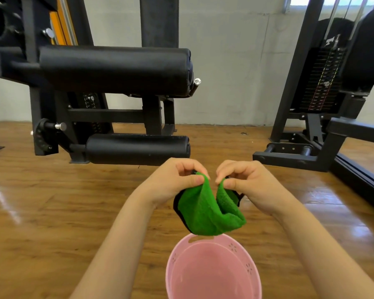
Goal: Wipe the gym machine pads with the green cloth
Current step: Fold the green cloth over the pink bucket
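Wood-plank floor [52, 212] fills the lower half of the view, glossy, with light streaks at 9 o'clock and 3 o'clock. Pale wall [235, 61] behind, across 12 o'clock.

Black gym machine frame [45, 108] occupies 10 to 11 o'clock. It carries two cylindrical pads lying horizontal: upper roller pad [115, 70], the thicker one, at about 11 o'clock; lower roller pad [138, 148] directly below it, nearer centre and close above the floor. Orange strip on the frame at the top left corner. Chrome pin sticks out beside the right end of the upper pad.

Second machine with a weight stack [320, 83] at 1 to 2 o'clock; its black base bar [289, 157] sits on the floor at 3 o'clock. Cables run up from the stack out of view.

Pink plastic basin [255, 275] at 6 o'clock, on the floor, round, with small cut-out patterns near the rim and a handle slot at its far edge. Lower part cut off by the frame edge.

Green cloth [205, 214] at centre, just below the middle of the view, held in the air above the basin's far rim, well apart from both pads. It hangs in a loose fold; dark backing shows at its left and right edges.

Left hand [177, 180]: thumb and curled fingers pinching the cloth's upper left edge. Right hand [244, 182]: thumb and curled fingers pinching the upper right edge. The two hands are close together, knuckles up, both forearms bare.
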Demonstrator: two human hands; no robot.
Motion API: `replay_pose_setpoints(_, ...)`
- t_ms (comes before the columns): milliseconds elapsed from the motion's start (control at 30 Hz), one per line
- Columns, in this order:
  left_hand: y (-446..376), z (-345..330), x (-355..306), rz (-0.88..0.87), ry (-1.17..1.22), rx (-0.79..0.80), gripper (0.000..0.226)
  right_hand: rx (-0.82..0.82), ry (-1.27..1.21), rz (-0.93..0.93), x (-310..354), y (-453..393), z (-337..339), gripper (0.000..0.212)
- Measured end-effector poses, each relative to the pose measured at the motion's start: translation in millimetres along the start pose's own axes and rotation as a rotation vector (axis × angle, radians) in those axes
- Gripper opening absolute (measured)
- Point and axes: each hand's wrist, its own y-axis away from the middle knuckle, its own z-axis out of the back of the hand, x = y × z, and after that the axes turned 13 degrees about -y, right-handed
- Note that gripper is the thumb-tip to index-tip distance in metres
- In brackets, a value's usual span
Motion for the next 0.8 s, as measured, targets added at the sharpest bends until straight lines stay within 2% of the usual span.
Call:
replay_pose_setpoints(100,-0.9,-1.6,-5.9,-0.009,-0.072,-0.055,0.027,-0.008,-0.007,0.068,1.8,-0.5,-1.9,0.01)
replay_pose_setpoints(167,-2.5,-4.8,-9.3,-0.027,-0.075,-0.071,0.024,-0.029,-0.027,0.095,-0.9,-1.6,-1.8,0.025)
replay_pose_setpoints(267,-4.9,-11.5,-11.6,-0.047,-0.074,-0.116,0.024,-0.095,-0.041,0.119,-7.0,-3.7,-0.4,0.033)
replay_pose_setpoints(433,-8.3,-19.2,-9.0,-0.096,-0.053,-0.213,0.028,-0.185,-0.113,0.15,-12.3,-5.3,1.6,0.036)
replay_pose_setpoints(533,-8.6,-23.0,-10.0,-0.114,-0.022,-0.24,0.03,-0.162,-0.166,0.173,-16.4,-7.5,0.2,0.035)
replay_pose_setpoints(600,-8.7,-25.4,-11.4,-0.106,0.0,-0.24,0.031,-0.181,-0.16,0.157,-19.1,-8.7,0.2,0.046)
replay_pose_setpoints(700,-8.7,-28.2,-10.9,-0.072,0.057,-0.199,0.028,-0.259,-0.116,0.079,-24.6,-8.8,3.6,0.075)
replay_pose_setpoints(800,-8.6,-28.1,-10.2,-0.019,0.046,-0.205,0.027,-0.303,-0.083,-0.021,-27.1,-7.9,4.7,0.08)
